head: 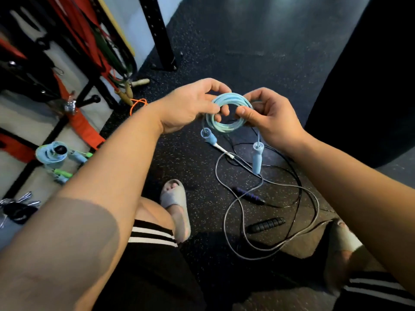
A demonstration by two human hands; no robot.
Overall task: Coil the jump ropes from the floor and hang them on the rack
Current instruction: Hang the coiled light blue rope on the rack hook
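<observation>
A light blue jump rope (226, 127) is wound into a small round coil in front of me. My left hand (190, 106) grips the coil's left side and my right hand (267, 115) pinches its right side. Its two blue handles (257, 157) dangle below the coil on short ends. On the dark floor beneath lies a loose grey rope (242, 245) tangled with a black rope whose ribbed black handle (266, 224) and purple handle (248, 195) show. The rack (89, 90) stands at left, and a coiled blue rope (52, 152) hangs on one of its pegs.
Red and green bands (89, 41) hang on the rack, with wooden-handled ropes and an orange cord (137, 103) at its foot. A black upright post (160, 34) stands behind. A large dark object (370, 86) fills the right. My sandalled feet (177, 209) stand beside the floor ropes.
</observation>
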